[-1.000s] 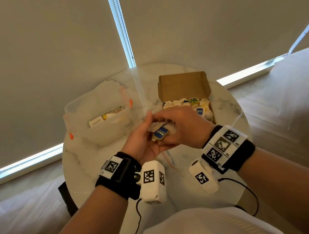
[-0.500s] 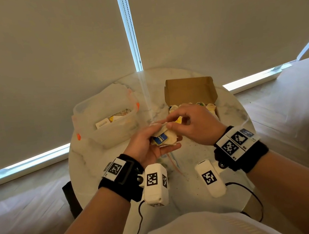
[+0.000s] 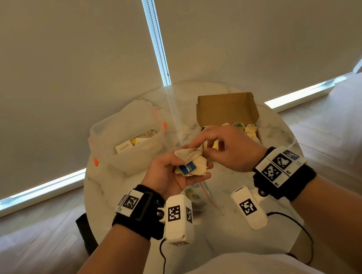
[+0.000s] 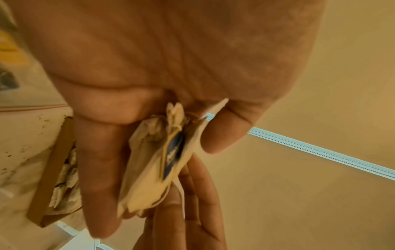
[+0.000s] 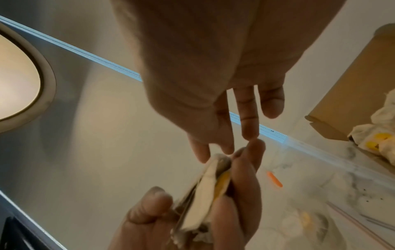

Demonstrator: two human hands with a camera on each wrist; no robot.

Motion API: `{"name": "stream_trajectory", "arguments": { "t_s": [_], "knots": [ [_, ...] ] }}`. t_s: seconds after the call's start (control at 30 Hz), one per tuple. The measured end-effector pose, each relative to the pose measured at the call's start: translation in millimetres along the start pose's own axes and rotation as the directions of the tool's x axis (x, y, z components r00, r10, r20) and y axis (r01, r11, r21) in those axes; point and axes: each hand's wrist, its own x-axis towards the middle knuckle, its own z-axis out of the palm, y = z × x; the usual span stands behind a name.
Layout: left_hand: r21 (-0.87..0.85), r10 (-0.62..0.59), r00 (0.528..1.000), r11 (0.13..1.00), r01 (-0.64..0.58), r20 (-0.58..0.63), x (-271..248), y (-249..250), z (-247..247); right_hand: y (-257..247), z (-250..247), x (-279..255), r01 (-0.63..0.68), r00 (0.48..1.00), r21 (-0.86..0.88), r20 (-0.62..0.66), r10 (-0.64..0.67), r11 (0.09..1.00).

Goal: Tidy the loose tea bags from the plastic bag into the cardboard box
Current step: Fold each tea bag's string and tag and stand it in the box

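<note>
My left hand [image 3: 190, 170] grips a small stack of white paper tea bags [image 3: 195, 160] with a blue tag, held above the table's middle. In the left wrist view the stack [image 4: 153, 169] sits pinched between thumb and fingers. My right hand [image 3: 200, 150] hovers just right of it with straight fingers, thumb and index tips touching the stack's top edge [image 5: 215, 159]. The open cardboard box [image 3: 227, 107] stands behind the right hand, with several tea bags [image 3: 249, 129] inside. A clear plastic bag [image 3: 208, 193] with more tea bags lies flat on the table under my hands.
A clear plastic tub [image 3: 128, 148] with orange clips and packets inside stands at the back left of the round marble table [image 3: 104, 193]. Dark tea crumbs dot the tabletop. Window blinds hang close behind the table. Cables run from both wrist cameras.
My right hand, which lay over the tea bags a second ago, has drawn back to the right and straightened its fingers. The left hand keeps holding the stack.
</note>
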Motion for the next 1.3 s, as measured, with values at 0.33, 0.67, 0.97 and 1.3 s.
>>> {"name": "stream_trajectory", "arguments": {
  "t_s": [0.33, 0.67, 0.97, 1.3],
  "knots": [
    [-0.023, -0.017, 1.000, 1.000, 0.017, -0.007, 6, 4, 6, -26, 10, 21, 0.054, 0.998, -0.187, 0.021, -0.051, 0.981],
    [0.004, -0.014, 0.998, 1.000, 0.014, -0.057, 8, 4, -1, -14, -12, 20, -0.078, 0.963, 0.092, -0.249, 0.099, 0.993],
    [0.048, 0.058, 0.980, 0.998, -0.050, -0.191, 17, -3, -10, -7, -31, 4, -0.131, 0.923, 0.088, -0.353, 0.154, 0.987],
    [-0.039, 0.087, 0.948, 0.994, -0.104, -0.307, 20, -1, 1, -31, -3, -2, -0.178, 0.957, 0.423, -0.135, 0.256, 0.888]
  ]
}}
